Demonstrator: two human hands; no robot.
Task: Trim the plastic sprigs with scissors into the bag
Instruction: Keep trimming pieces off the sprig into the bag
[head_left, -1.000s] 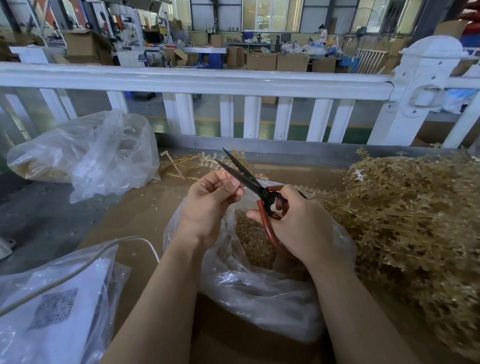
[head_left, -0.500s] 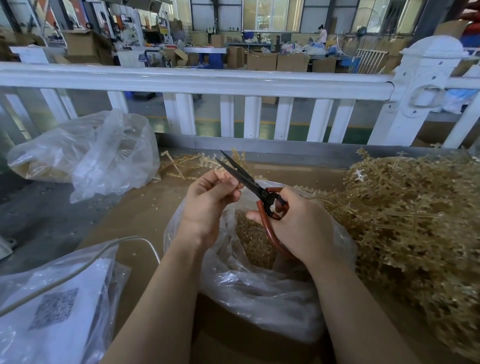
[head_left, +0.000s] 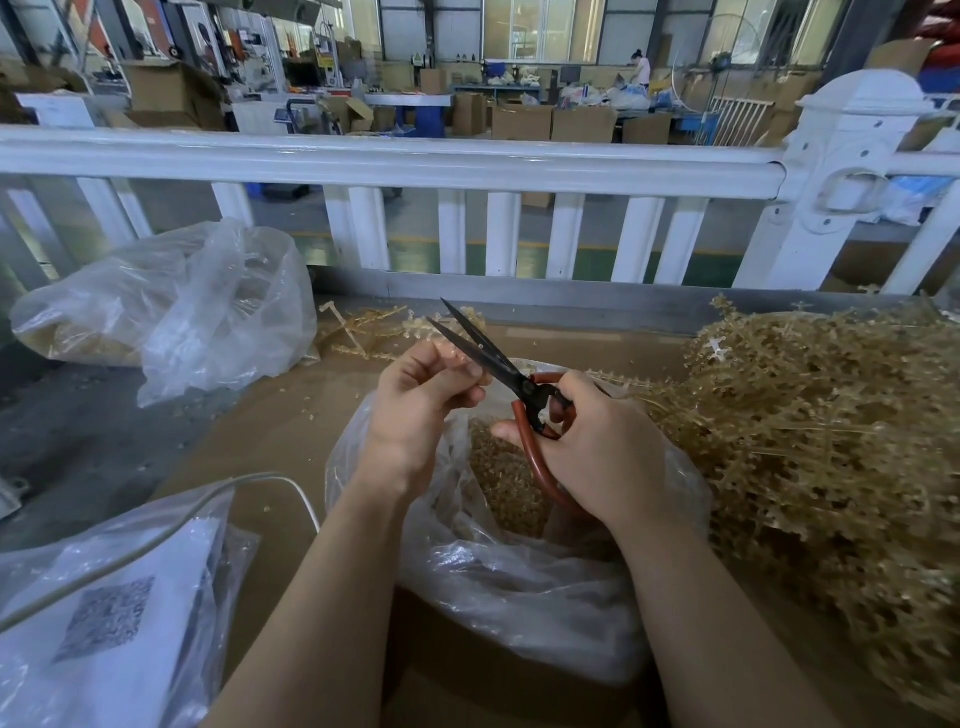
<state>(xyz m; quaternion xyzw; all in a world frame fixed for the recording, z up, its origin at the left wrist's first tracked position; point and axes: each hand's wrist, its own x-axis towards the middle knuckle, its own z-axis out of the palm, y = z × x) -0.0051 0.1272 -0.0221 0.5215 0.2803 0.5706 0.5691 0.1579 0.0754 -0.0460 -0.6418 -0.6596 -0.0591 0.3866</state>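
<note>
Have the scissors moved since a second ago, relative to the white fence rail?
No real shift. The scissors sit at the same spot below the white fence rail, tips up-left, gripped by the right hand over the bag.

White railing (head_left: 395, 156) fronts a warehouse stacked with cardboard boxes (head_left: 582, 123).

- One head-worn, wide-angle view looks forward and down from close above the cardboard-covered table (head_left: 291, 421).
- It faces a white railing (head_left: 395, 158); a warehouse floor lies far beyond.
- Straight lines bow near the edges.
</note>
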